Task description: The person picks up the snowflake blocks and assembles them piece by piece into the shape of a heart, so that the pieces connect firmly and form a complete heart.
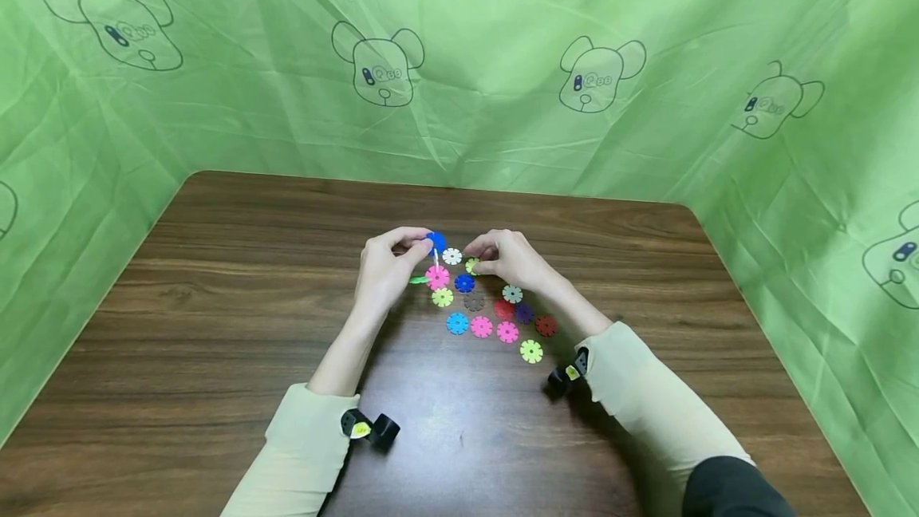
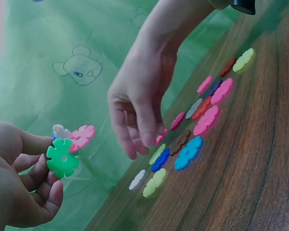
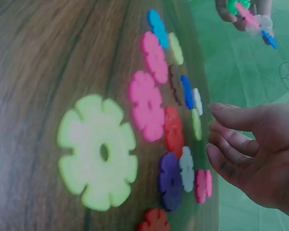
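Note:
My left hand [image 1: 384,266] pinches a joined cluster of notched plastic snowflake discs, held above the table. In it I see a green disc [image 2: 63,158], a pink disc [image 2: 83,137], a white disc [image 3: 261,24] and a blue disc [image 1: 435,242]. My right hand [image 1: 511,259] hovers over the far side of the loose discs with fingers loosely bent and nothing between them. Nearest its fingertips lie a yellow-green disc [image 3: 196,124] and a white disc [image 3: 197,101]. Two pink discs [image 3: 201,186] beneath it are hidden in the head view.
More loose discs lie flat toward the near side, among them a light blue disc [image 1: 456,324], a brown disc [image 1: 474,301], a purple disc [image 1: 524,313] and a yellow-green one nearest me. Green curtain [image 1: 488,134] surrounds the wooden table [image 1: 237,301] at the back and sides.

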The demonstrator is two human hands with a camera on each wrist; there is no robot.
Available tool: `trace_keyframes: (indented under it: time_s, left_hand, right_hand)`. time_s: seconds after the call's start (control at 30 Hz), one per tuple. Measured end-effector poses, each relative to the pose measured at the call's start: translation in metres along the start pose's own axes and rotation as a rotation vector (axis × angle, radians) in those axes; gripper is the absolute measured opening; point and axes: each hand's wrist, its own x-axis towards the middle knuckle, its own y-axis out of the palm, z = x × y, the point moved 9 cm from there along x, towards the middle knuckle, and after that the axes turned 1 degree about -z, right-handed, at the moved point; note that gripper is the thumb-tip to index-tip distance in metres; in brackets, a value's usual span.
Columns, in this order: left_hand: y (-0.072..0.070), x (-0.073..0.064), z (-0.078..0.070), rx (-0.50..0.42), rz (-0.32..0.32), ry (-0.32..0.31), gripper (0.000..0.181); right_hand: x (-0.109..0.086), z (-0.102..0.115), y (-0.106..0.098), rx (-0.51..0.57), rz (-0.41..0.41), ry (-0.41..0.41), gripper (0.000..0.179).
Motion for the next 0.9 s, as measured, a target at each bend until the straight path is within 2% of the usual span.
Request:
trace_keyframes:
  time_s: [0.2, 0.4, 0.67, 0.9]
  left_hand:
    - [-0.002, 0.001, 0.001, -0.030, 0.007, -0.003, 0.019]
    - [-0.004, 0.003, 0.003, -0.057, 0.006, -0.014, 0.019]
    - [-0.005, 0.003, 0.005, -0.077, 0.019, -0.034, 0.019]
    - [-0.004, 0.002, 0.005, -0.085, 0.033, -0.033, 0.019]
  right_hand:
    - [0.000, -0.004, 0.003, -0.098, 0.010, -0.035, 0.035]
    - [-0.001, -0.009, 0.004, -0.106, 0.012, -0.046, 0.035]
    - [0.004, -0.015, 0.004, -0.132, -0.007, -0.039, 0.027]
    - [0.006, -0.019, 0.006, -0.079, -0.002, 0.000, 0.023]
